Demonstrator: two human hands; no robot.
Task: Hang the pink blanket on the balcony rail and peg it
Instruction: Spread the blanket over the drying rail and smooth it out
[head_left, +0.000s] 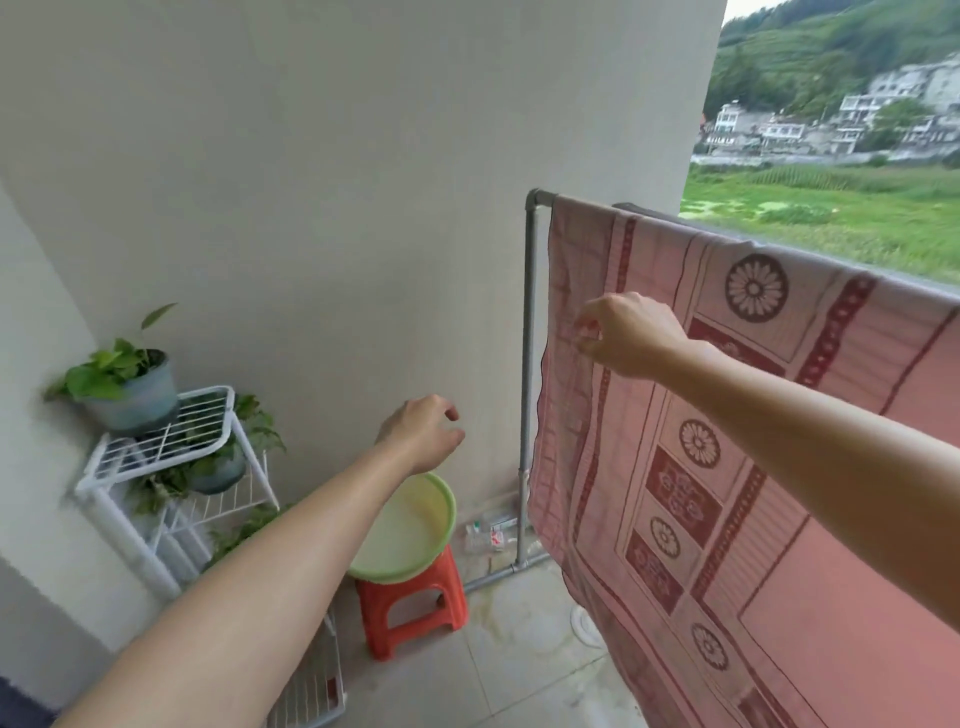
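Plain grey balcony wall (337, 182) fills the upper left of the frame, with green fields and hillside houses showing at the upper right. Across the right half, the pink blanket (753, 493) with dark red flower medallions hangs over the grey pipe rail (540, 196), draping almost to the tiled floor (519, 670).

From the right edge, the right hand (631, 332) reaches with a nearly straight arm to the centre of the frame, back of the hand facing the camera. Its fingers (589, 325) are curled and pinch the cloth near the blanket's left edge, below the rail's corner.

From the lower left, the left hand (423, 434) extends toward the wall, palm down, fingers loosely spread and holding nothing, well left of the blanket and apart from it.

Below that hand, a green basin (410, 525) sits on a red plastic stool (410, 608); its inside looks pale and I cannot tell what it holds. At the left, a white wire shelf (171, 467) carries potted plants (124, 374).
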